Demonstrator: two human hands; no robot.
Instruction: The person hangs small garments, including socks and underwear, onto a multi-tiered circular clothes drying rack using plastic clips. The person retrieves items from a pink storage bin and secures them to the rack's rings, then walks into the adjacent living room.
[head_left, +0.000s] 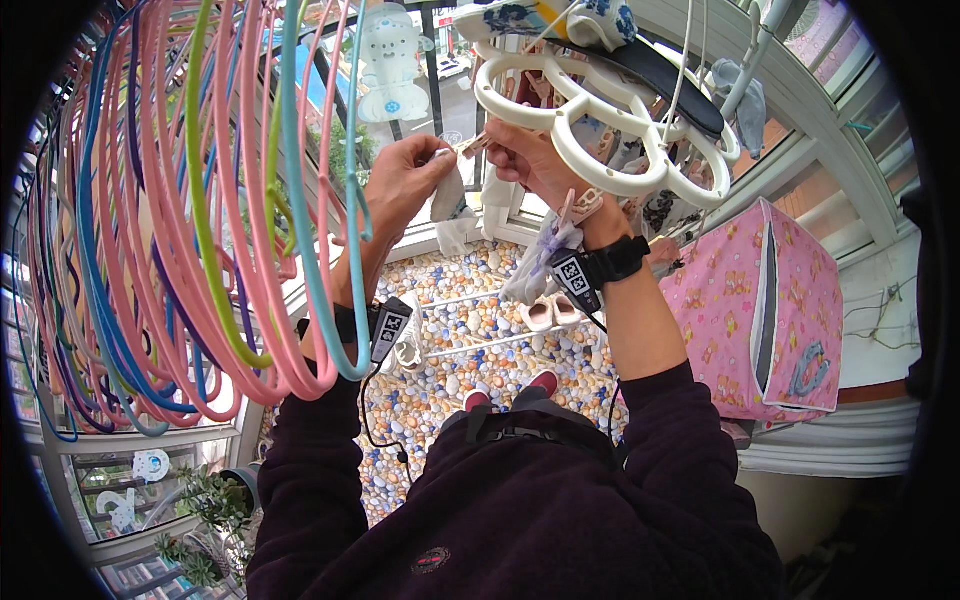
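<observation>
My left hand (411, 176) pinches the top of a light grey sock (449, 196), which hangs from its fingertips. Close on its right, my right hand (529, 161) grips a pink plastic clothes peg (478, 144); whether the peg's jaws touch the sock I cannot tell. Above my right wrist hangs a white flower-shaped drying rack (607, 135), with more pegs and small garments on it. A pale sock with a purple bow (551, 247) hangs from a peg beside that wrist. A dark item and a blue-and-white patterned cloth (506, 19) lie on top of the rack.
Many coloured clothes hangers (247, 300) hang densely at the left, close to my left forearm. A pink bear-print fabric box (720, 300) stands at the right. Below are pale shoes (551, 313) on a white-railed rack over a pebble-patterned floor, with window frames around and potted plants (217, 502) at lower left.
</observation>
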